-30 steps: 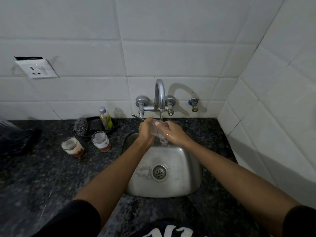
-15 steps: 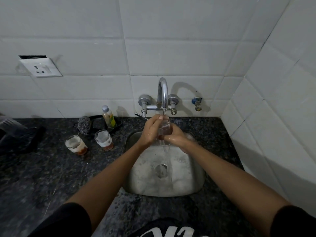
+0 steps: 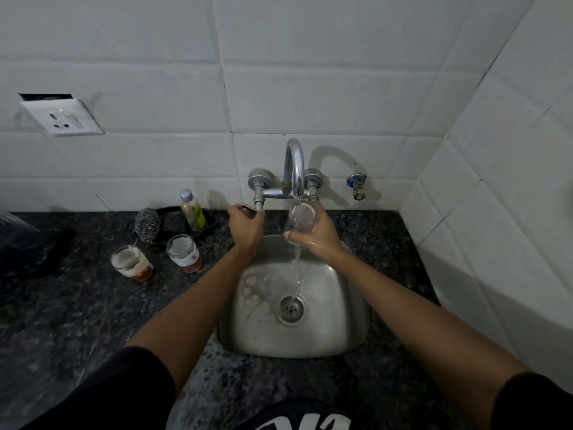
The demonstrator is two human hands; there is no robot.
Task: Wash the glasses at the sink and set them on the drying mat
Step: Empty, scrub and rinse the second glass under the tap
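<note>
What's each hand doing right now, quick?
Left hand: closed around the tap handle.
Right hand: closed around a clear glass, tilted under the spout.

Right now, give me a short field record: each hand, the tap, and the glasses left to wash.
left hand: grips the tap lever
right hand: holds a clear glass tilted under the spout
water: runs off the glass into the sink
dirty glasses: two, and, upright on the counter left of the sink
drying mat: not identifiable

dark granite counter | two dirty glasses | scrubber | bottle
</note>
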